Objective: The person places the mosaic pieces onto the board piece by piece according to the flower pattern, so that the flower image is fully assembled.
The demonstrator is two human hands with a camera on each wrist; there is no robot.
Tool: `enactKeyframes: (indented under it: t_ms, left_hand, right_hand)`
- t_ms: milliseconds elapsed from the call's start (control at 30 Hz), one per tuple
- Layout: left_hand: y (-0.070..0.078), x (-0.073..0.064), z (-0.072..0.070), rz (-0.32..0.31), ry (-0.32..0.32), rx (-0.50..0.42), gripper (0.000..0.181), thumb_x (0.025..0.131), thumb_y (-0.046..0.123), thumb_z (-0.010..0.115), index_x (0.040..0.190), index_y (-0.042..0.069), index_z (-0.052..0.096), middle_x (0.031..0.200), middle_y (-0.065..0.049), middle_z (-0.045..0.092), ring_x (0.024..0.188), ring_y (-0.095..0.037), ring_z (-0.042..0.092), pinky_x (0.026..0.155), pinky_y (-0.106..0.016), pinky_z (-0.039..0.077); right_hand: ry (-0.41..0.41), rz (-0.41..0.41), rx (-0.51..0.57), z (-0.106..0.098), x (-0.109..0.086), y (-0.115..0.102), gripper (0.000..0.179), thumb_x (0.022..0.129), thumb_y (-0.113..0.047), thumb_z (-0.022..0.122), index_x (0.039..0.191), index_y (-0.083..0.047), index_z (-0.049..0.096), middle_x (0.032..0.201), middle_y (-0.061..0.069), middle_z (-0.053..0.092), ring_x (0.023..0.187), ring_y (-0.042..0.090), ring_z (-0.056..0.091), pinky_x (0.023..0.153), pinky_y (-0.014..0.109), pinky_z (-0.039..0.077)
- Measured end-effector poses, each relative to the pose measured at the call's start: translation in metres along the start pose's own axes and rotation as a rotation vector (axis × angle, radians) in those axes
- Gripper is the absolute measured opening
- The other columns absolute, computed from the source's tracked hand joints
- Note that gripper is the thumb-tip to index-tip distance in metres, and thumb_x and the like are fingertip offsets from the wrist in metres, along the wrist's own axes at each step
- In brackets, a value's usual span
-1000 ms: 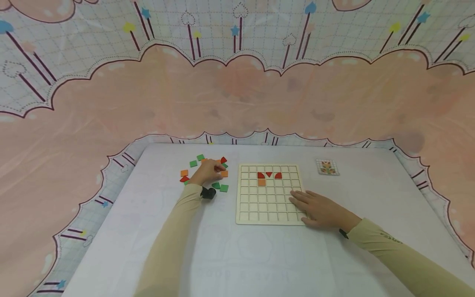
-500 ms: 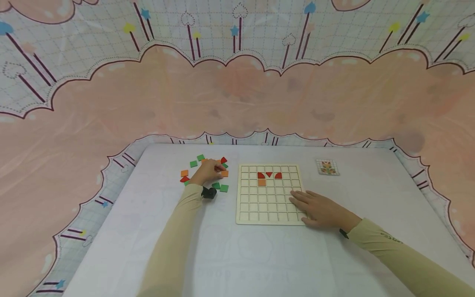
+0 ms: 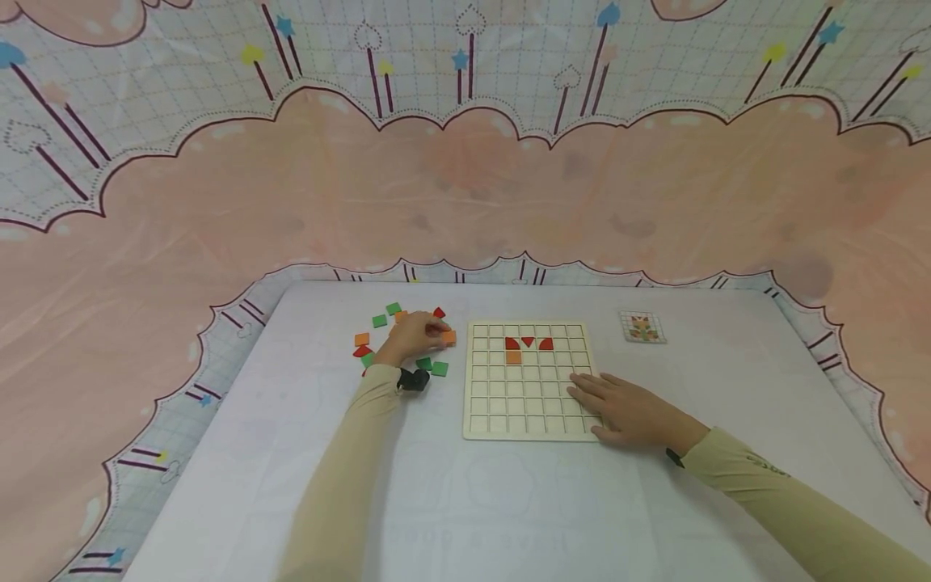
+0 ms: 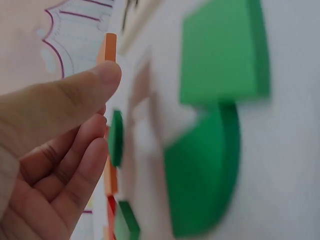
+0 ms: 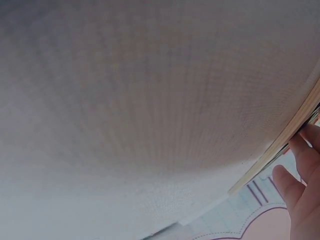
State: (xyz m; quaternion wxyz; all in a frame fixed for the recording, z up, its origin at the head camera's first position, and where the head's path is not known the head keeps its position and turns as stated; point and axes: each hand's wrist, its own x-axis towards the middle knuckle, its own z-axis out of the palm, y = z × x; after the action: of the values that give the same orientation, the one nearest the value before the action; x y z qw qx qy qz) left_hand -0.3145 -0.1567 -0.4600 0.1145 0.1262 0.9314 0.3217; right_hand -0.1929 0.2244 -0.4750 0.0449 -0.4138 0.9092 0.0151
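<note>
Mostly, this job looks near its start. Only four pieces show on the board [image 3: 494,408], which sits on the white desk [image 3: 465,517], closer to the far edge than the near one: two red round-sided pieces [image 3: 512,344], a red triangle [image 3: 528,342] between them, and an orange square [image 3: 513,357] just on the near-edge side of one. No green shows there. Lots of loose bits lie toward the desk's far left corner, like green squares [image 3: 380,322] and a dark green curved piece [image 4: 200,175], so most of the job seems left. The left hand [image 3: 409,338] is by these, its grip pinched tight, thumb to finger, on an orange piece [image 4: 111,47]. The right hand [image 3: 618,408] rests on the board's side nearest the desk's right edge, its grip spread out, holding nothing. The board looks like pale wood with thin lines making little squares. The bits are flat and smooth with thick sides; I can't tell if they are wood or plastic. A small card [image 3: 642,328] with colored shapes lies toward the far right corner.
</note>
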Motion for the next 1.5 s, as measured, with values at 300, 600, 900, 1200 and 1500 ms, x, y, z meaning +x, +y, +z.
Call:
enactKeyframes:
  t_ms: [300,600,900,1200,1500]
  left_hand:
    - [0.023,0.007,0.012,0.13,-0.036,-0.03,0.028,0.081,0.015,0.073,0.108,0.007,0.07,0.111,-0.009,0.068,0.099,-0.022,0.06,0.09,-0.033,0.05]
    - [0.047,0.018,0.038,0.234,-0.062,-0.081,0.027,0.079,0.014,0.074,0.105,0.005,0.071,0.104,-0.01,0.07,0.091,-0.019,0.062,0.083,-0.029,0.052]
    - [0.078,0.022,0.063,0.257,-0.085,-0.045,0.025,0.08,0.013,0.074,0.103,0.006,0.072,0.098,-0.008,0.07,0.085,-0.015,0.058,0.077,-0.022,0.049]
    - [0.092,0.026,0.078,0.243,-0.106,-0.083,0.024,0.08,0.01,0.074,0.103,0.004,0.072,0.1,-0.009,0.069,0.088,-0.017,0.059,0.079,-0.023,0.05]
    - [0.091,0.029,0.088,0.206,-0.103,-0.072,0.025,0.077,0.011,0.076,0.101,0.005,0.072,0.096,-0.005,0.069,0.081,-0.013,0.054,0.073,-0.022,0.047]
  right_hand:
    - [0.018,0.0,0.003,0.001,-0.001,0.0,0.062,0.091,-0.035,0.053,0.144,-0.006,0.037,0.15,0.012,0.036,0.137,0.028,0.037,0.11,0.046,0.033]
    - [0.034,-0.017,-0.011,0.0,0.0,0.002,0.062,0.09,-0.035,0.054,0.142,-0.005,0.039,0.149,0.014,0.037,0.136,0.028,0.039,0.109,0.047,0.035]
    - [0.003,0.001,0.003,-0.002,0.001,0.0,0.061,0.092,-0.036,0.052,0.144,-0.007,0.037,0.15,0.013,0.035,0.137,0.028,0.036,0.11,0.047,0.033]
    - [0.034,-0.012,0.012,-0.003,0.0,0.0,0.061,0.09,-0.034,0.054,0.142,-0.005,0.039,0.149,0.014,0.038,0.136,0.028,0.039,0.108,0.047,0.035]
    - [0.044,-0.018,0.018,-0.001,0.0,0.001,0.061,0.091,-0.034,0.054,0.142,-0.005,0.039,0.149,0.014,0.037,0.136,0.028,0.039,0.109,0.048,0.035]
